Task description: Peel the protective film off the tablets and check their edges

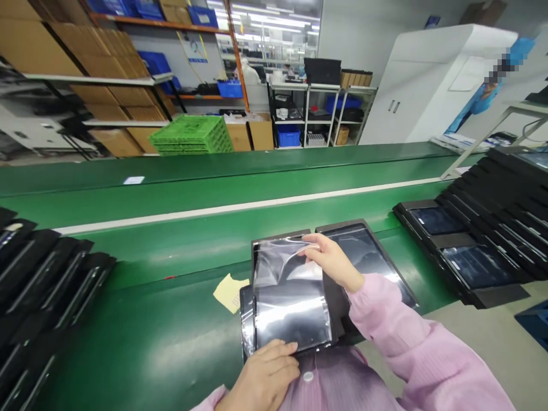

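Note:
A dark flat screen panel (291,319) lies in a black tray in front of me, with clear plastic film (274,260) over it. The film is wrinkled and lifted at the far end. There my right hand (327,257) pinches its edge between thumb and fingers. My left hand (269,371) rests at the panel's near edge, fingers laid flat on it and holding nothing. To the right, partly under my right forearm, is a second dark panel (359,248) in the tray. Another thin black edge (247,314) shows beneath the left side.
A yellow paper slip (230,292) lies left of the panel on the green bench (171,337). Stacked black trays stand at left (43,285) and right (483,228). Green crates (192,135) and shelves are beyond the bench. A person in blue (482,103) is at the far right.

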{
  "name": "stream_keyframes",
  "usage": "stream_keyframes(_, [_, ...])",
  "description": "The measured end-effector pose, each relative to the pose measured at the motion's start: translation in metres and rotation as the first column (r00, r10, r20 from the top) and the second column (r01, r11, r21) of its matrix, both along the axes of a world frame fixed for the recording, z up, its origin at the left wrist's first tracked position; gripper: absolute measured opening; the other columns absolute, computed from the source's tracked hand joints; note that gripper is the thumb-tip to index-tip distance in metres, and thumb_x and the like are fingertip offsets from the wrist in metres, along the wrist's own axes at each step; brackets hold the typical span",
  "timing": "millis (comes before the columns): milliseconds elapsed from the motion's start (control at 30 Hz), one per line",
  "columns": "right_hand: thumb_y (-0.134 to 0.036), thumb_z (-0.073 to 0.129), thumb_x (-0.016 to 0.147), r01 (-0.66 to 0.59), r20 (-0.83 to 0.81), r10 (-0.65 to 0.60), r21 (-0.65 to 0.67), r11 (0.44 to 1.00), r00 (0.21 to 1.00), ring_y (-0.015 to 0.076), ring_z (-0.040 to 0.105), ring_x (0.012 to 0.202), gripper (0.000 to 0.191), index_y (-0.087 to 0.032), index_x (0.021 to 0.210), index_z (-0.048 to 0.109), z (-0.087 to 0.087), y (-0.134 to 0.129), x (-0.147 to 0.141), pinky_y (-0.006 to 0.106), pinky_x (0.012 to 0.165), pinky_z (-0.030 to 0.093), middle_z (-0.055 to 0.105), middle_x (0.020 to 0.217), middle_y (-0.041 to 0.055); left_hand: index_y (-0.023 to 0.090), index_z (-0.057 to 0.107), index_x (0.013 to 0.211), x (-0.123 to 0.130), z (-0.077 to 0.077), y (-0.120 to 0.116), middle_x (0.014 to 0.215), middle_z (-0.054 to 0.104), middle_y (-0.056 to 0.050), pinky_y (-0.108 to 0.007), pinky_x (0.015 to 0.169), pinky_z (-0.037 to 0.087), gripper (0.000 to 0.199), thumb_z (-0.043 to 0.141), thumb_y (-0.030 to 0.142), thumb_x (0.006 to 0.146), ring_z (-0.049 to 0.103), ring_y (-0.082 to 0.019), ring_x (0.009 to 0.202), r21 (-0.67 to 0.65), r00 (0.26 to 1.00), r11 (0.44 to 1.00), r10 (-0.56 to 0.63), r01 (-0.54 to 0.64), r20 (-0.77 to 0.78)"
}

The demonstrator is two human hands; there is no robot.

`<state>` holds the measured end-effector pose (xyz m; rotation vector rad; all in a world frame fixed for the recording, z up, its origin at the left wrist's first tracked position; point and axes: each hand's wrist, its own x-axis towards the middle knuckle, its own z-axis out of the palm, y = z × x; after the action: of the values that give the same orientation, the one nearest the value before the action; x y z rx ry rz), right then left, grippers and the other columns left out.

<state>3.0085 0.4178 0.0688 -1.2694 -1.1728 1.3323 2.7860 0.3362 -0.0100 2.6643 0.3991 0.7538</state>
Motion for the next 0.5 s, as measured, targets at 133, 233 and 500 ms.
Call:
stream_keyframes(133, [-0.025, 0.056, 0.081, -0.162, 0.085, 0.141, 0.357, 0.920, 0.986, 0.0176, 0.064, 0.086, 0.050, -0.023, 0.129, 0.038, 0.024, -0.030, 0.004, 0.037, 0.082, 0.049, 0.068, 0.099, 0.0056, 0.019, 0.058, 0.092, -0.003, 0.001, -0.003, 0.085, 0.073, 0.000, -0.026, 0.098, 0.044, 0.024, 0.046, 0.003, 0.078, 0.065, -0.014, 0.097, -0.002, 1.000, 1.000, 0.004, -0.004, -0.008])
stream_keyframes(233, [-0.028, 0.062, 0.075, 0.088, 0.235, -0.181, 0.359, 0.929, 0.955, 0.0217, 0.056, 0.104, 0.073, -0.024, 0.138, 0.025, 0.020, -0.041, 0.026, 0.042, 0.090, 0.043, 0.052, 0.129, 0.0125, 0.019, 0.059, 0.097, -0.001, 0.000, -0.006, 0.097, 0.071, -0.006, -0.026, 0.093, 0.049, 0.026, 0.048, 0.006, 0.078, 0.064, -0.017, 0.099, 0.041, 0.996, 0.998, 0.060, -0.057, -0.072])
stream_keyframes(500, [-0.046, 0.063, 0.071, 0.517, 0.129, -0.524, 0.086, 0.852, 0.842, 0.0194, 0.062, 0.083, 0.068, -0.018, 0.127, 0.036, -0.016, -0.100, 0.087, 0.037, 0.080, 0.048, 0.059, 0.114, 0.0129, 0.019, 0.055, 0.121, 0.051, 0.014, 0.038, 0.135, 0.049, -0.017, -0.066, 0.101, 0.028, 0.049, 0.062, 0.039, 0.077, 0.040, -0.038, 0.126, 0.084, 0.846, 0.947, 0.315, -0.310, -0.430])
